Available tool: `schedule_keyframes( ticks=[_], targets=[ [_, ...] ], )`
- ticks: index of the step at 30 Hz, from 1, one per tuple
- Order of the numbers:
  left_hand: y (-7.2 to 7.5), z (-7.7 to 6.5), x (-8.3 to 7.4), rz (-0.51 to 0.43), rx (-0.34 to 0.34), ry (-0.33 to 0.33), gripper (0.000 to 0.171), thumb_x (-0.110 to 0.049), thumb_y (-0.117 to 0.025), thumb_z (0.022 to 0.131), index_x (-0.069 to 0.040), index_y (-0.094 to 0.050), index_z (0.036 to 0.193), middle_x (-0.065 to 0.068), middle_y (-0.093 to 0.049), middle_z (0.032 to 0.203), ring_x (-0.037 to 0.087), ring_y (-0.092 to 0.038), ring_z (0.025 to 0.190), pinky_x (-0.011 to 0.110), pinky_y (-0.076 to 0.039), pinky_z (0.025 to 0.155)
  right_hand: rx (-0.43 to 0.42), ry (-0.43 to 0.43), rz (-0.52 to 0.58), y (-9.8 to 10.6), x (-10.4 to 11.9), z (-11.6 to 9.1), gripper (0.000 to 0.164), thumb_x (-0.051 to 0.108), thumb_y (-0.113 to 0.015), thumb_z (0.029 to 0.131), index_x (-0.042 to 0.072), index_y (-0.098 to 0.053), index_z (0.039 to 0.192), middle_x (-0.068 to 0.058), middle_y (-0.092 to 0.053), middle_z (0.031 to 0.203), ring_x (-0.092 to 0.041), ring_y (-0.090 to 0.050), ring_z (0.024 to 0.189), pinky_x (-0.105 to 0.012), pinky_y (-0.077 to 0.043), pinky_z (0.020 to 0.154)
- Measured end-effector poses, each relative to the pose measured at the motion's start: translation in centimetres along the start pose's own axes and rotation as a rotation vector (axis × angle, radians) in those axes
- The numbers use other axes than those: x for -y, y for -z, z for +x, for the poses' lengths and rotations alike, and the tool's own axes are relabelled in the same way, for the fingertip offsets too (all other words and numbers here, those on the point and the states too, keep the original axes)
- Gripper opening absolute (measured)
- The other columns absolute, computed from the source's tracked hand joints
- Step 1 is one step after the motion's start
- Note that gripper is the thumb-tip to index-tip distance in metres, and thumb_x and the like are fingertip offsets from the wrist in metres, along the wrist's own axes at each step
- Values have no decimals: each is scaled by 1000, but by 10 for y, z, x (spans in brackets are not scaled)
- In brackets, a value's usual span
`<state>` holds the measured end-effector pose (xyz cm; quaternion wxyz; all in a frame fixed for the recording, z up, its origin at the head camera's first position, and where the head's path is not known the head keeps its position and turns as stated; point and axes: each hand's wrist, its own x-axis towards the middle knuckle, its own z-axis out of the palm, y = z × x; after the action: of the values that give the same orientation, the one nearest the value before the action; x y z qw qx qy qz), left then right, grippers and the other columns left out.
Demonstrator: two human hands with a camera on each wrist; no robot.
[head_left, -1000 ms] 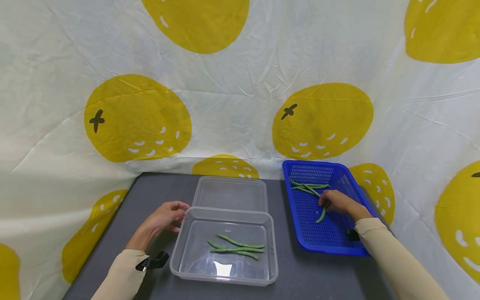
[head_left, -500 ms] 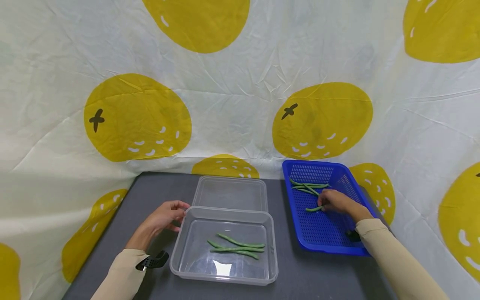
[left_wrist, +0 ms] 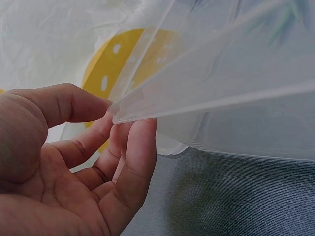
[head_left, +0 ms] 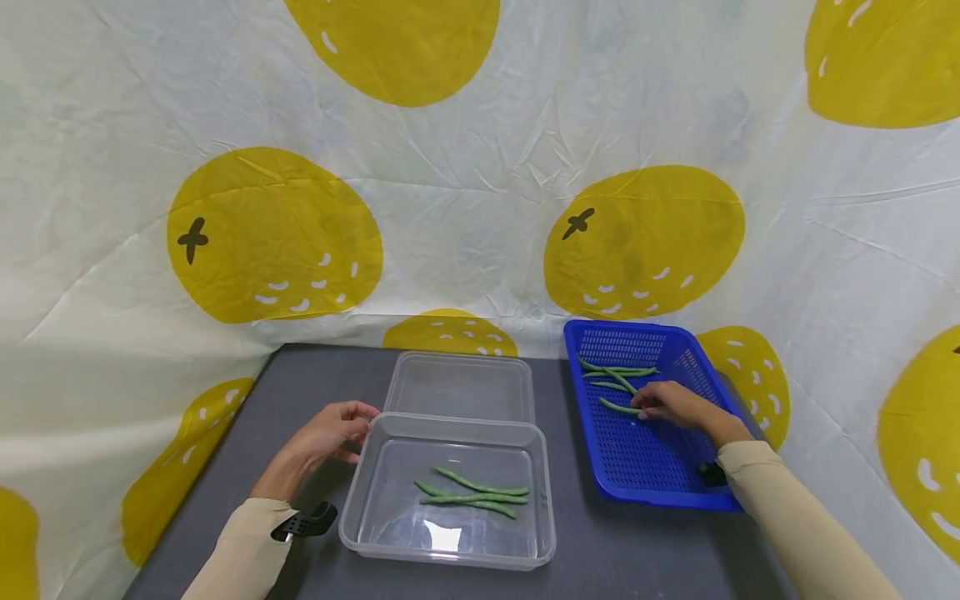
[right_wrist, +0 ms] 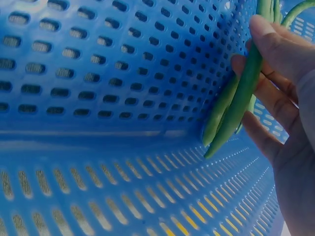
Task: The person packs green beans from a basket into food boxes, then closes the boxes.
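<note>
My left hand [head_left: 324, 437] pinches the upper left corner of a clear plastic container [head_left: 450, 557]. Thumb and fingertips close on its rim [left_wrist: 142, 107] in the left wrist view. Several green beans [head_left: 474, 499] lie crossed inside this container. Within a blue perforated basket [head_left: 637, 475] at the right, my right hand [head_left: 673, 405] pinches a green bean [head_left: 618, 407] whose free end points left. Its thumb presses on the bean [right_wrist: 242, 98] in the right wrist view, with another bean [right_wrist: 216, 115] just beside. Several more green beans [head_left: 609, 372] lie at the basket's far end.
Behind the container, a clear flat lid [head_left: 461, 387] lies on the dark grey table [head_left: 322, 375]. A white cloth [head_left: 465, 242] printed with yellow fruit hangs behind and around the table. The basket's raised walls surround my right hand.
The bean in my right fingers has swung from pointing toward the table's front to pointing left, nearer the other beans. My left hand and the container have stayed still.
</note>
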<state>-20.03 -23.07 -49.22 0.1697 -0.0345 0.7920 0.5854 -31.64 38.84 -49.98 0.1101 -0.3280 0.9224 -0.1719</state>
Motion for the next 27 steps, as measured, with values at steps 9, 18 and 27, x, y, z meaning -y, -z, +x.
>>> schedule_keyframes(
  ticks=[9,18,27],
  targets=[
    [0,1,1,-4,2,10,37,-11,-57,96,4,-58,129,19,-67,105,24,-65,85,41,-59,67,71,-171,123,-4,1,-5,16,-5,-69,90,5,-71,102,-1,-69,94,-16,-62,86,-37,-57,78],
    [1,1,1,-2,-7,15,35,-11,-57,97,4,-59,129,23,-66,109,24,-65,85,42,-60,68,85,-144,96,2,11,-10,15,1,-69,92,5,-75,105,-2,-72,98,-15,-64,88,-42,-58,82],
    [0,0,-1,0,-2,17,35,-12,-57,98,3,-59,129,20,-67,108,24,-65,85,42,-60,68,49,-155,157,15,24,-13,15,7,-70,94,4,-75,108,-5,-70,103,-22,-66,92,-42,-58,82]
  ],
)
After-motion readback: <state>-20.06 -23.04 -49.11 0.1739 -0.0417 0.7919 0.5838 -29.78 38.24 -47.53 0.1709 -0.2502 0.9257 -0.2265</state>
